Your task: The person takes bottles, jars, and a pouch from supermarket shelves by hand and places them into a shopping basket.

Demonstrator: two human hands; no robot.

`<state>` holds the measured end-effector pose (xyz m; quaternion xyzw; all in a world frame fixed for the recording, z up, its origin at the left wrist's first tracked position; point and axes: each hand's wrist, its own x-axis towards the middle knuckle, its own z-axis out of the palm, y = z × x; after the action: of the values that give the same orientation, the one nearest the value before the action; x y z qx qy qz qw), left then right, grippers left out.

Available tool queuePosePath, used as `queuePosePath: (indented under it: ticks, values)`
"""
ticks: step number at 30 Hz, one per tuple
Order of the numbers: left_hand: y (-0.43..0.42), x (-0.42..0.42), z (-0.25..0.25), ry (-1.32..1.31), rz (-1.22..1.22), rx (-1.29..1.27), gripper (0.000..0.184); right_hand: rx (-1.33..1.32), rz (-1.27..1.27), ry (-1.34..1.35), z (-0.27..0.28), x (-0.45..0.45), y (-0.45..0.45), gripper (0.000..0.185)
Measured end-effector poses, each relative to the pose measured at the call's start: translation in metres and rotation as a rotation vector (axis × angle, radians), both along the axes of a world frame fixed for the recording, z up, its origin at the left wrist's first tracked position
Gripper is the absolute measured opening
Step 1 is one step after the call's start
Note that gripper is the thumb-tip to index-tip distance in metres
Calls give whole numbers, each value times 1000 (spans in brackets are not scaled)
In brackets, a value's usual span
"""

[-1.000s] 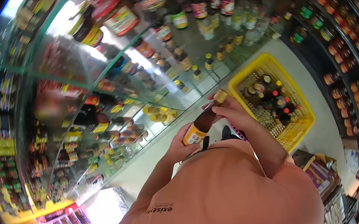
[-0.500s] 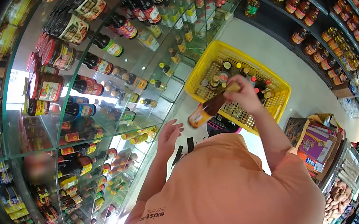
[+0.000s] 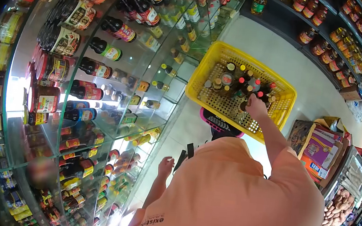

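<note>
My right hand [image 3: 256,107] reaches into the yellow basket [image 3: 204,68], its fingers closed round a dark bottle [image 3: 244,105] near the basket's near side. The hand covers part of that bottle. Several other bottles with red, yellow and tan caps stand beside it, among them a red-capped one [image 3: 241,80], along with a few jars [image 3: 227,79]. Away from the basket, my left hand [image 3: 166,165] hangs near the shelf side with its fingers slightly apart and nothing in them.
Glass shelves [image 3: 111,128] full of bottles and jars line the left. Dark curved shelves [image 3: 286,24] with more bottles stand at the upper right. An open carton [image 3: 318,150] sits right of the basket. A pink-edged black item [image 3: 220,123] lies below the basket.
Earlier both hands held the yellow-labelled bottle; my left hand let go and drew back and down. My right hand carried the bottle over and down into the basket.
</note>
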<state>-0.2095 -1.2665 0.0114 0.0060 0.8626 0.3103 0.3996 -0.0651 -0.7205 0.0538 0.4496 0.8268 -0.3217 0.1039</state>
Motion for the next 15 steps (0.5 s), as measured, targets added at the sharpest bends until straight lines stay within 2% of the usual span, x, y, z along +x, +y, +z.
queuePosePath:
  ticks: [4, 7, 10, 12, 14, 15]
  values:
    - [-43, 27, -2, -6, -13, -46, 34, 3, -68, -36, -72, 0, 8, 32]
    - [-62, 43, 13, -119, 170, -72, 31, -3, -131, -88, -100, -10, 7, 32]
    - [-78, 54, 16, -136, 249, -80, 30, -25, -191, -132, -115, -21, 6, 33]
    - [-113, 62, -10, -185, 261, -106, 29, 18, -263, -140, -123, -29, 3, 36]
    - [-126, 76, -28, 12, 52, 58, 29, 19, -289, -122, -124, -37, 0, 41]
    - [-112, 77, -16, -44, 138, 6, 29, 42, -296, -123, -133, -37, -1, 42]
